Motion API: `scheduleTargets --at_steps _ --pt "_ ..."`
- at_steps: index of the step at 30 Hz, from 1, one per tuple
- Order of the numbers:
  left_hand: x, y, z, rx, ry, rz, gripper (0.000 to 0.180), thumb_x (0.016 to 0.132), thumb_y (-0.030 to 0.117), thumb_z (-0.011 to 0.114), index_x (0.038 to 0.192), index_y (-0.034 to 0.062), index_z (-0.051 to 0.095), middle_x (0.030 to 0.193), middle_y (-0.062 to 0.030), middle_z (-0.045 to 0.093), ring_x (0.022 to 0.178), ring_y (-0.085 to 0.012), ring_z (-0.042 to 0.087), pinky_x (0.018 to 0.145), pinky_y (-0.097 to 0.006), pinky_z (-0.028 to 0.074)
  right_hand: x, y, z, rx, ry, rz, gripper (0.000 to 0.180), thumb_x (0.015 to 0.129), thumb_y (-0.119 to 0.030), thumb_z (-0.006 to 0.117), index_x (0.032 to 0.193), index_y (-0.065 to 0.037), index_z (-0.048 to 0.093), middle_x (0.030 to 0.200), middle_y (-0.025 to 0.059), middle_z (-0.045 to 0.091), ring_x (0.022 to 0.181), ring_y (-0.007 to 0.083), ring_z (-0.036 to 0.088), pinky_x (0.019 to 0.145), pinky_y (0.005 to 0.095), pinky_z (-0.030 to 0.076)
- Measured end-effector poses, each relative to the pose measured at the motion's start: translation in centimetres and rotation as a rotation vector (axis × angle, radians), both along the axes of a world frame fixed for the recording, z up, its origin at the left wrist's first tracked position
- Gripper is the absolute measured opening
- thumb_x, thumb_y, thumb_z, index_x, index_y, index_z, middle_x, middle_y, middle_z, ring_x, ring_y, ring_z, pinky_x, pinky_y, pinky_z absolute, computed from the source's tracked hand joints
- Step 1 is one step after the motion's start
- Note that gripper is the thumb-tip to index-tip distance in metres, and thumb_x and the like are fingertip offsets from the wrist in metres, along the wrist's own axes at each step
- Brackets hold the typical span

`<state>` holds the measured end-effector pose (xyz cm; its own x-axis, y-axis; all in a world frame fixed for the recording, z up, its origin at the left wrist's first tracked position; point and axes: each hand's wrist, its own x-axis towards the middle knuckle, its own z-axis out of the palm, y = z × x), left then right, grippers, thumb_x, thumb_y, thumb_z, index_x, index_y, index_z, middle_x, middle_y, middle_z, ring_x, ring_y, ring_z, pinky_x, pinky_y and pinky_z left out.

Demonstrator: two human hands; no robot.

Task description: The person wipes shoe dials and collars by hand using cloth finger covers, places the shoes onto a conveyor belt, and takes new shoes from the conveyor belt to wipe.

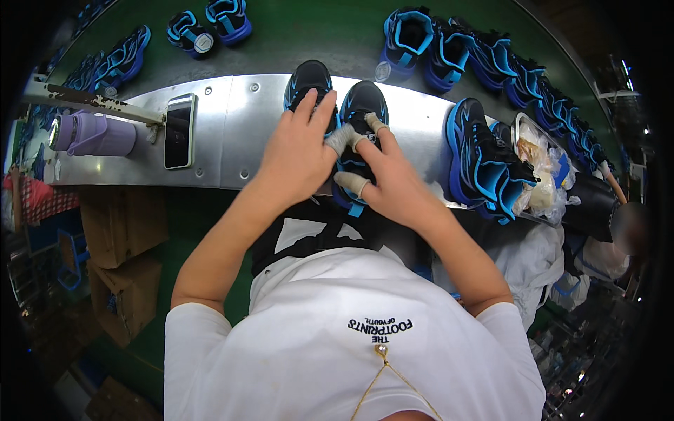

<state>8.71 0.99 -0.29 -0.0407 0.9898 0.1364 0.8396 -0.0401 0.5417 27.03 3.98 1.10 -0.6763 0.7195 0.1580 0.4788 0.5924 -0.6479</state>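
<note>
Two black sneakers with blue trim stand side by side in front of me, toes pointing away. My left hand (300, 149) lies over the left sneaker (310, 76), its fingers stretched across the upper. Its taped thumb reaches to the laces of the right sneaker (364, 102). My right hand (390, 170) holds that right sneaker, with thumb and fingers spread around its lacing and tongue. Pale tape wraps several right fingertips. My left thumb and a right finger meet at the laces; whether a lace is between them is hidden.
The metal ledge (242, 126) carries a phone (180, 131), a lilac bottle (104, 135) and, at right, another pair of sneakers (472, 151) beside a tray of plastic-wrapped items (540, 168). Beyond, the green surface (309, 31) bears several more sneakers. Cardboard boxes (125, 224) stand below left.
</note>
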Motion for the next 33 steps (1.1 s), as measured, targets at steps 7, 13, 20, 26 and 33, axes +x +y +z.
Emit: scheduleTargets --at_steps 7,13,20,26,33 --pt "-1.8 1.3 -0.2 0.042 -0.015 -0.062 0.031 0.075 0.0 0.06 0.105 0.0078 0.068 0.119 -0.0095 0.061 0.103 -0.0334 0.054 0.092 -0.04 0.045 0.8 0.3 -1.0 0.243 -0.075 -0.051 0.043 0.085 -0.003 0.062 0.127 -0.011 0.061 0.123 0.0213 0.057 0.093 0.0336 0.061 0.085 0.0427 0.051" --pt "-1.2 1.5 -2.1 0.285 0.055 -0.063 0.031 0.073 -0.003 0.065 0.101 0.0084 0.069 0.109 -0.0078 0.059 0.094 -0.0297 0.054 0.084 -0.037 0.047 0.7 -0.4 -1.0 0.084 0.018 -0.172 0.04 0.085 -0.002 0.062 0.125 -0.01 0.061 0.12 0.0183 0.059 0.094 0.0343 0.061 0.084 0.0443 0.052" --pt "-3.4 3.1 0.8 -0.182 -0.495 0.016 0.023 0.081 0.001 0.067 0.105 0.0047 0.068 0.099 -0.0011 0.058 0.073 -0.0074 0.049 0.066 -0.022 0.042 1.2 3.6 1.9 -0.036 0.06 -0.005 0.028 0.08 -0.007 0.068 0.108 -0.008 0.068 0.101 0.0115 0.064 0.095 0.0322 0.059 0.083 0.0387 0.049" --pt "-4.7 2.9 0.3 -0.259 -0.578 -0.144 0.029 0.078 -0.006 0.061 0.104 0.0043 0.069 0.099 0.0005 0.058 0.071 -0.0055 0.046 0.066 -0.02 0.039 1.0 3.3 -0.5 -0.105 0.058 -0.028 0.03 0.079 -0.005 0.07 0.109 -0.011 0.069 0.095 0.0096 0.064 0.092 0.0302 0.059 0.083 0.0379 0.048" --pt "-3.8 2.8 1.2 -0.227 -0.388 -0.06 0.033 0.076 -0.006 0.058 0.106 0.0049 0.068 0.102 0.0021 0.061 0.072 -0.0056 0.044 0.067 -0.02 0.038 1.5 4.1 0.3 -0.22 0.093 0.083 0.038 0.077 -0.009 0.073 0.114 -0.011 0.068 0.092 0.0098 0.064 0.087 0.029 0.059 0.079 0.0372 0.048"
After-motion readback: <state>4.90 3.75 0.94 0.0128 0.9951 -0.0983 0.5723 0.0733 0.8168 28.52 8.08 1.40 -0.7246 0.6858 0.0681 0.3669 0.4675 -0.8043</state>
